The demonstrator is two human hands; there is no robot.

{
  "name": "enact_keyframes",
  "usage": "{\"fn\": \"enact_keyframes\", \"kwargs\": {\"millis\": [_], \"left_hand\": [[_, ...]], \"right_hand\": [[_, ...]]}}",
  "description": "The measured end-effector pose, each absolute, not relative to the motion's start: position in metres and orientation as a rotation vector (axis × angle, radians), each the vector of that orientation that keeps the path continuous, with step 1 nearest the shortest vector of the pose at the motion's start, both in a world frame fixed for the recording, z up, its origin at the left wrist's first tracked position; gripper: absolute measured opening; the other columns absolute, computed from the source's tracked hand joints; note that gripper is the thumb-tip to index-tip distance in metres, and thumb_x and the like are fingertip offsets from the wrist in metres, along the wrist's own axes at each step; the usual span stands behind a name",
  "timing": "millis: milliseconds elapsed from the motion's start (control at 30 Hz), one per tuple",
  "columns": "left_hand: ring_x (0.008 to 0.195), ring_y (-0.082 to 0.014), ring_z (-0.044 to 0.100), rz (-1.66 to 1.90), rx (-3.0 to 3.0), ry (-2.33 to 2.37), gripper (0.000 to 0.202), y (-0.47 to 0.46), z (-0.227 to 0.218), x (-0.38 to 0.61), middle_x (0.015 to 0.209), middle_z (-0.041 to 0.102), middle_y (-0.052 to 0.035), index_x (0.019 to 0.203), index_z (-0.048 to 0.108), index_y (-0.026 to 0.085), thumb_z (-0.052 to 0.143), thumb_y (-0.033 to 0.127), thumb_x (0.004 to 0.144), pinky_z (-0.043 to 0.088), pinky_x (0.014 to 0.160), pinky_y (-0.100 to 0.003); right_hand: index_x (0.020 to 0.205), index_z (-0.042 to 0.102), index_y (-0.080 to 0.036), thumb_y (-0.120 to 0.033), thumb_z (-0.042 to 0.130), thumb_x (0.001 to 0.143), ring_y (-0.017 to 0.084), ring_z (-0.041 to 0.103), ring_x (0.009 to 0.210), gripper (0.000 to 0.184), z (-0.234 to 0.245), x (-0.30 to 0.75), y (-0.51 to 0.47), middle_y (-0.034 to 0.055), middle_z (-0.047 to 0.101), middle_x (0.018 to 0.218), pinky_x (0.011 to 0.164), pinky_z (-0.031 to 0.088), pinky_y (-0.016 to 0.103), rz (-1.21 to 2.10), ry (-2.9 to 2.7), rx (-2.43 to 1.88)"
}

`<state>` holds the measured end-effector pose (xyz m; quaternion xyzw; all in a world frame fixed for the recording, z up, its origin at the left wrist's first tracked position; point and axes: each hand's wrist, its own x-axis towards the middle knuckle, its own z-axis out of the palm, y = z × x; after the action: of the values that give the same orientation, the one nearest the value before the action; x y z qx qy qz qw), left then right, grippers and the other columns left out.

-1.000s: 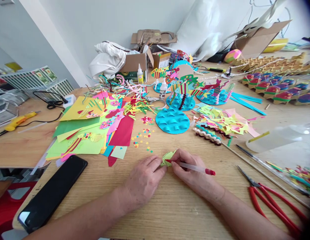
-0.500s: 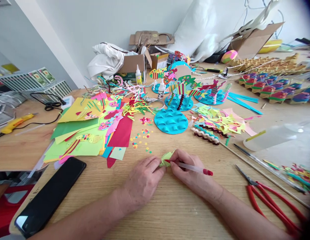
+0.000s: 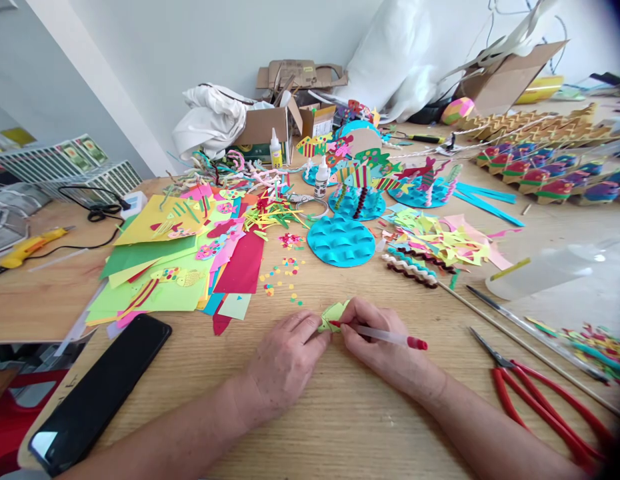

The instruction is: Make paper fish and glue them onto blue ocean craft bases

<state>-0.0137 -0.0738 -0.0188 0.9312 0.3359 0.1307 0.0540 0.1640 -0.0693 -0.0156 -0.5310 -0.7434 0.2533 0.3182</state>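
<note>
A small light-green paper fish lies on the wooden table between my hands. My left hand is closed at its left end, fingertips pressing the paper down. In my right hand is a red pen with a clear barrel, its tip against the paper. The fish is partly hidden under my fingers. Beyond my hands sits a blue scalloped paper disc, with tiny paper dots scattered to its left.
Stacked coloured paper and a black phone lie to the left. Red-handled scissors, a wooden stick and paper scraps are on the right. Glue bottles and finished paper fish on blue bases stand farther back.
Both hands keep nearly the same place, with the pen still on the green paper. The whole view has shifted very slightly.
</note>
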Motion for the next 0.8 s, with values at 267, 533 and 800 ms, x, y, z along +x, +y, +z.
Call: {"fn": "enact_keyframes", "kwargs": {"millis": [267, 533, 800], "left_hand": [[0.104, -0.0180, 0.048, 0.444, 2.834, 1.021, 0.025, -0.0742, -0.0210, -0.0132, 0.104, 0.055, -0.0076, 0.107, 0.052, 0.016, 0.041, 0.012, 0.084, 0.045, 0.091, -0.035], [0.103, -0.0184, 0.048, 0.412, 2.844, 1.017, 0.026, -0.0741, -0.0194, -0.0134, 0.104, 0.054, -0.0078, 0.108, 0.053, 0.015, 0.042, 0.012, 0.084, 0.045, 0.091, -0.035], [0.103, -0.0191, 0.047, 0.409, 2.834, 1.024, 0.025, -0.0743, -0.0217, -0.0139, 0.104, 0.053, -0.0070, 0.107, 0.053, 0.016, 0.041, 0.012, 0.085, 0.044, 0.091, -0.036]], "right_hand": [[0.060, 0.042, -0.020, -0.015, 0.043, 0.068, 0.008, 0.040, 0.043, 0.010, -0.0127, 0.1638, -0.0705, -0.0050, 0.045, 0.050, 0.041, 0.028, 0.019, 0.700, -1.935, -1.404], [0.061, 0.044, -0.020, -0.015, 0.043, 0.068, 0.008, 0.041, 0.043, 0.008, -0.0137, 0.1651, -0.0708, -0.0049, 0.045, 0.049, 0.041, 0.029, 0.019, 0.687, -1.918, -1.428], [0.062, 0.044, -0.020, -0.013, 0.043, 0.067, 0.008, 0.040, 0.043, 0.009, -0.0144, 0.1636, -0.0715, -0.0049, 0.046, 0.050, 0.041, 0.029, 0.019, 0.690, -1.941, -1.401]]}}
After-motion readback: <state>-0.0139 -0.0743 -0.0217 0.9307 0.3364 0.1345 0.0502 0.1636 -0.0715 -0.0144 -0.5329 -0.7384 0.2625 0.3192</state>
